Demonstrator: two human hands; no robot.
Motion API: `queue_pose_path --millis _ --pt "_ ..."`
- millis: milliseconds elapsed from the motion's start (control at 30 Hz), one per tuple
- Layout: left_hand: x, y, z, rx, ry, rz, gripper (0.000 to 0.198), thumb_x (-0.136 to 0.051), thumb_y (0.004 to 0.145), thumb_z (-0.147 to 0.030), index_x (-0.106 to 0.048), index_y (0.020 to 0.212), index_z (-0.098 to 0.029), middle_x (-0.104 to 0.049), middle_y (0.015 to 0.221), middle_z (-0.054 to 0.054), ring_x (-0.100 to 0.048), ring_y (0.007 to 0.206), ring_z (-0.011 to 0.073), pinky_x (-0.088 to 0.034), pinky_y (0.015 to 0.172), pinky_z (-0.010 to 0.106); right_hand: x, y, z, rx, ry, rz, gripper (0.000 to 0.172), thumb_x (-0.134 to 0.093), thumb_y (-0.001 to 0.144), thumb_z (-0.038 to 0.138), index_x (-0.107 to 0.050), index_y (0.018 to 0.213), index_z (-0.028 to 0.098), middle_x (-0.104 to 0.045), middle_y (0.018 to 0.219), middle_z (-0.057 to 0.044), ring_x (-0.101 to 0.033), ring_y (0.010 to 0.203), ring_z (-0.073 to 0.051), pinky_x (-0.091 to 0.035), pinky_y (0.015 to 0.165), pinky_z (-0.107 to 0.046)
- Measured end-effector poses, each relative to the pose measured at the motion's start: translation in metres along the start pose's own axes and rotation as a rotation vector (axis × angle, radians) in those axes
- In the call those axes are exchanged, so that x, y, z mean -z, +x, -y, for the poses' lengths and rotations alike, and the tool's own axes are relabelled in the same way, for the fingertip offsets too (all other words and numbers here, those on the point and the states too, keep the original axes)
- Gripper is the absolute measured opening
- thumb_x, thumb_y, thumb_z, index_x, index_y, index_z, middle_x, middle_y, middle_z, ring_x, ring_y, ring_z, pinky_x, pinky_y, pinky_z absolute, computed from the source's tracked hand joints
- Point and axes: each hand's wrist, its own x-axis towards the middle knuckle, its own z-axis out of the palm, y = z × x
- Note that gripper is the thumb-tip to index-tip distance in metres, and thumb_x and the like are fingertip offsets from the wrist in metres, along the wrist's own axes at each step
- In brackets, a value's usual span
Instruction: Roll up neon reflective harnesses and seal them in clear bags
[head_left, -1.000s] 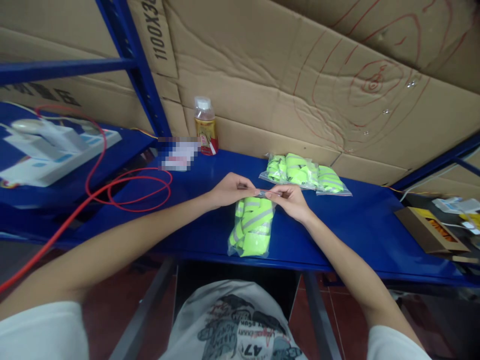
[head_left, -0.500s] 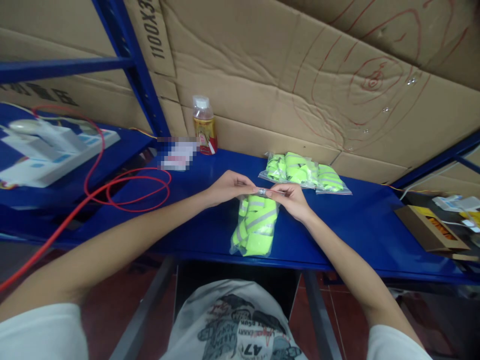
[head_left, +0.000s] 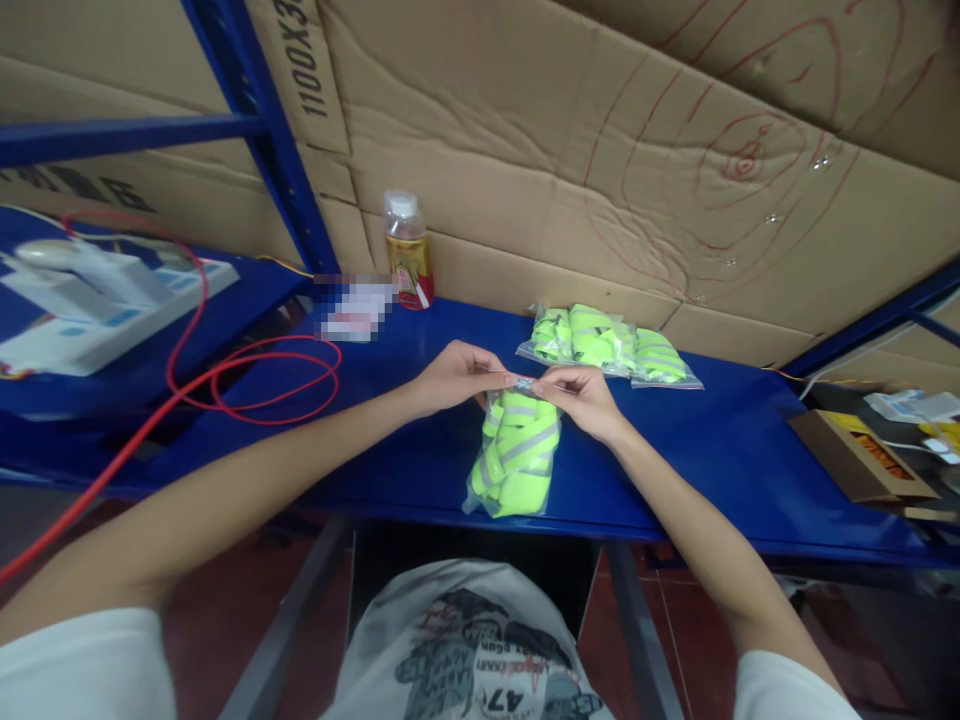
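A clear plastic bag (head_left: 517,455) with folded neon-yellow reflective strapping inside hangs from my two hands, over the front part of the blue table. My left hand (head_left: 465,375) pinches the bag's top edge from the left, thumb against fingers. On the right, my right hand (head_left: 581,395) grips the same edge in a like pinch. Only a short stretch of the edge shows between the two thumbs. Whether the bag's bottom touches the table I cannot tell.
Several similar filled bags (head_left: 596,338) lie at the back of the blue table (head_left: 420,460). A bottle (head_left: 409,255) stands against the cardboard wall. Red cable (head_left: 277,375) coils at the left near a white power strip (head_left: 112,320). An open cardboard box (head_left: 862,460) sits at right.
The bag's lower part has swung slightly to the right and turned a little. Both hands keep their pinch at nearly the same spot, the right a touch closer to the left.
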Motion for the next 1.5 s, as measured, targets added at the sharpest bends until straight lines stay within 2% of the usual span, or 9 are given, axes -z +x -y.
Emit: queue_pose_path --millis 167,367,467,633,800,933,1100,1300,1500 --pt "-0.002 0.003 0.007 0.057 -0.01 -0.031 0.038 -0.097 0.073 -0.048 -0.085 0.083 -0.014 -0.077 0.072 0.006 -0.068 0.064 0.0134 -0.053 0.052 0.02 0.001 0.002 -0.003 -0.002 -0.041 -0.016 0.042 -0.094 0.074 0.06 -0.085 0.076 0.019 -0.079 0.077 -0.006 -0.065 0.067 -0.017 -0.051 0.064 -0.03" --pt "-0.005 0.0 0.007 -0.033 0.028 -0.028 0.038 -0.097 0.073 -0.051 -0.086 0.082 -0.015 -0.078 0.072 0.004 -0.064 0.061 0.011 -0.053 0.056 0.02 -0.003 0.001 -0.002 -0.094 0.021 0.004 0.043 -0.096 0.072 0.061 -0.088 0.082 0.02 -0.084 0.084 -0.007 -0.07 0.069 -0.019 -0.057 0.068 -0.031" --pt "-0.005 0.001 0.008 -0.013 -0.018 -0.001 0.04 -0.098 0.073 -0.051 -0.086 0.082 -0.015 -0.077 0.072 0.005 -0.066 0.062 0.0115 -0.055 0.058 0.02 -0.003 0.0 0.001 -0.089 0.016 0.027 0.043 -0.098 0.07 0.06 -0.087 0.082 0.019 -0.082 0.079 -0.006 -0.067 0.065 -0.017 -0.054 0.063 -0.03" --pt "-0.001 0.006 0.011 0.122 -0.153 0.05 0.046 -0.102 0.068 -0.05 -0.087 0.091 -0.013 -0.082 0.085 0.01 -0.075 0.074 0.0172 -0.062 0.062 0.024 0.0 0.001 0.001 -0.074 0.0 0.003 0.048 -0.096 0.07 0.064 -0.083 0.077 0.018 -0.08 0.075 -0.006 -0.065 0.063 -0.016 -0.052 0.06 -0.029" --pt "0.001 0.005 0.008 0.048 -0.093 0.013 0.045 -0.103 0.066 -0.05 -0.081 0.074 -0.012 -0.078 0.073 0.007 -0.071 0.062 0.0136 -0.061 0.056 0.022 0.005 0.002 -0.002 -0.128 -0.029 0.037 0.049 -0.098 0.067 0.062 -0.085 0.08 0.017 -0.077 0.07 -0.005 -0.06 0.058 -0.014 -0.044 0.054 -0.026" --pt "-0.004 -0.001 0.003 -0.008 -0.047 0.077 0.05 -0.099 0.07 -0.058 -0.079 0.072 -0.012 -0.076 0.069 0.006 -0.071 0.059 0.0139 -0.062 0.056 0.023 0.006 0.0 0.001 -0.133 -0.013 0.093 0.047 -0.096 0.071 0.061 -0.087 0.086 0.017 -0.077 0.072 -0.004 -0.057 0.058 -0.013 -0.042 0.053 -0.025" --pt "-0.009 -0.003 0.008 0.046 -0.029 0.134 0.054 -0.098 0.071 -0.061 -0.079 0.077 -0.011 -0.076 0.069 0.009 -0.073 0.06 0.0167 -0.062 0.053 0.024 0.002 -0.002 0.007 -0.134 -0.002 0.215 0.045 -0.095 0.074 0.059 -0.087 0.085 0.016 -0.072 0.068 -0.002 -0.05 0.055 -0.009 -0.036 0.052 -0.025" --pt "-0.009 0.001 0.013 0.124 -0.024 0.147 0.055 -0.098 0.072 -0.06 -0.082 0.087 -0.01 -0.077 0.073 0.01 -0.073 0.064 0.0183 -0.063 0.052 0.026 -0.002 -0.002 0.003 -0.094 -0.046 0.179 0.046 -0.095 0.075 0.059 -0.086 0.082 0.015 -0.07 0.068 -0.002 -0.049 0.056 -0.009 -0.035 0.052 -0.025" --pt "0.004 0.008 0.008 0.032 -0.081 0.033 0.043 -0.1 0.07 -0.048 -0.077 0.078 -0.012 -0.076 0.069 0.007 -0.069 0.057 0.0142 -0.059 0.051 0.023 0.011 0.002 -0.006 -0.195 -0.016 0.153 0.051 -0.09 0.08 0.064 -0.084 0.091 0.015 -0.068 0.062 0.0 -0.054 0.051 -0.01 -0.038 0.048 -0.023"
